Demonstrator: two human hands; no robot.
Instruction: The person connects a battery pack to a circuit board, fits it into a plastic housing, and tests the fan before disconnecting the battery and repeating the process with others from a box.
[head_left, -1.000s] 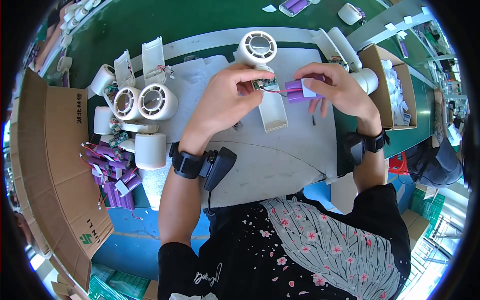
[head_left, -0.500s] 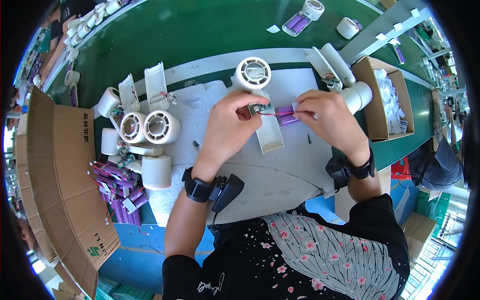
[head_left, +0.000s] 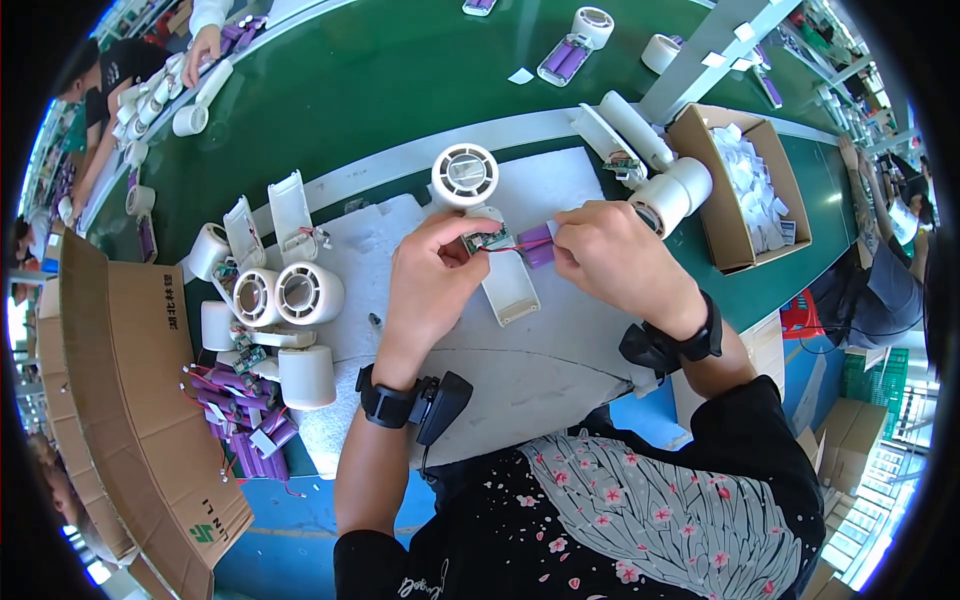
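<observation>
The left hand (head_left: pixel 432 280) pinches a small green circuit board (head_left: pixel 487 240) between thumb and fingertips, its grip closed on the board's left end. The right hand (head_left: pixel 610 262) holds a purple cylindrical battery pack (head_left: pixel 537 246), its grip clenched around the pack's right end, so only the left part shows. Thin red wires (head_left: pixel 510 247) run between board and pack. Both are held just above a white plastic handheld fan (head_left: pixel 482 215), which lies flat on the grey mat of the worktop (head_left: pixel 540 370) with its round grille head pointing away from the person and its open handle shell toward them.

To the left stand several white cylindrical fan housings (head_left: pixel 290 295), with a heap of purple battery packs (head_left: pixel 240 420) near a flattened brown cardboard box (head_left: pixel 130 400). At right, an open cardboard box of white slips (head_left: pixel 745 190) sits beside a green conveyor belt (head_left: pixel 380 80).
</observation>
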